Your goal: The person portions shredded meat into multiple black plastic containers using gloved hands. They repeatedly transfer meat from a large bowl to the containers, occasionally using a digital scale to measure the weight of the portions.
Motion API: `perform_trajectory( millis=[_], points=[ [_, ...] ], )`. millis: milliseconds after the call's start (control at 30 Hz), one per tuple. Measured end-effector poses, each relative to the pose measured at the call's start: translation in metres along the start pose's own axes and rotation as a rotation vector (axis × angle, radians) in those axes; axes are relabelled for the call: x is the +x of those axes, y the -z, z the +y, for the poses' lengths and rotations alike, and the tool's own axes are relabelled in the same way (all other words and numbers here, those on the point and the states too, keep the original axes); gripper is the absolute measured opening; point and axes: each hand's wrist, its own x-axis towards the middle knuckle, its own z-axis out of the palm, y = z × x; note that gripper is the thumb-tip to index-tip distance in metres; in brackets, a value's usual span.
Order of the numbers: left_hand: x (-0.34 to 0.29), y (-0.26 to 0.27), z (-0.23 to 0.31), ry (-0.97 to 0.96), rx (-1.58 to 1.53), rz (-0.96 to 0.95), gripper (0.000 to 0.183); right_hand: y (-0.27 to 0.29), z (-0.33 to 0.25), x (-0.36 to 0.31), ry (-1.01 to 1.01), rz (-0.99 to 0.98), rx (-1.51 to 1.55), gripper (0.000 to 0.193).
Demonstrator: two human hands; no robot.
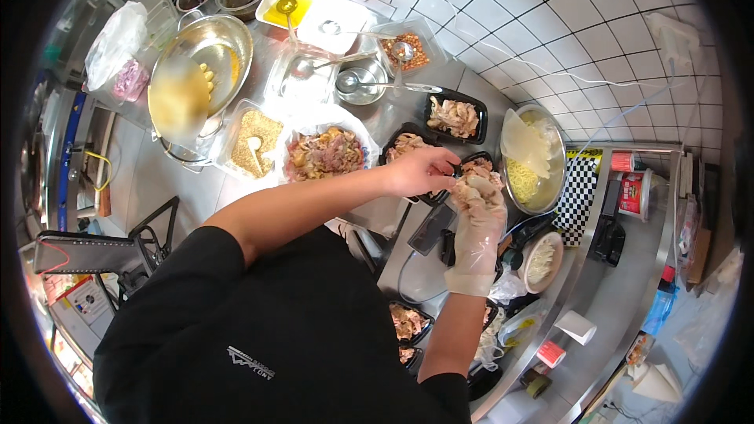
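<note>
My bare left hand (pixel 422 172) reaches across to a small black tray (pixel 479 156), its fingers closed at the tray's left edge. My right hand (pixel 477 208), in a clear plastic glove, is cupped around pale pieces of meat (pixel 481 178) right at that tray. The glove and meat hide most of the tray. Partly behind my left hand stands another black tray with meat (pixel 408 144). A filled black tray of meat pieces (pixel 453 118) sits farther back. To the left, a white lined bowl (pixel 330 116) holds chopped mixed meat.
Noodles lie in a steel bowl (pixel 551 126) at right. A kitchen scale (pixel 431 229) is near my right wrist. Tubs of peanuts (pixel 415 43) and yellow oil (pixel 281 13), a ladle bowl (pixel 363 80) and crumbs (pixel 259 135) line the back counter, below the tiled wall (pixel 550 16).
</note>
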Motion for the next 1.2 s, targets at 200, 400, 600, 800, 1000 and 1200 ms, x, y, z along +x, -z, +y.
perform_trajectory(
  millis=[200, 400, 600, 800, 1000, 1200],
  points=[
    [0.025, -0.005, -0.014, 0.144, 0.052, -0.154, 0.039, -0.015, 0.007, 0.002, -0.018, 0.047, -0.093, 0.023],
    [0.025, 0.004, -0.019, -0.002, 0.269, -0.111, 0.017, -0.001, 0.034, 0.012, 0.048, 0.057, -0.257, 0.031],
    [0.030, 0.013, -0.011, 0.061, 0.361, -0.306, 0.011, -0.003, 0.034, 0.011, -0.079, 0.007, -0.189, 0.027],
    [0.038, 0.016, -0.026, 0.080, 0.459, -0.119, 0.018, -0.001, 0.028, 0.018, -0.129, 0.076, -0.396, 0.033],
    [0.042, 0.027, -0.029, 0.179, 0.618, -0.215, 0.049, 0.007, 0.017, 0.015, -0.147, 0.193, -0.232, 0.030],
    [0.033, 0.041, -0.001, 0.117, 0.653, -0.025, 0.051, 0.027, 0.016, 0.011, -0.086, 0.186, 0.009, 0.020]
  ],
)
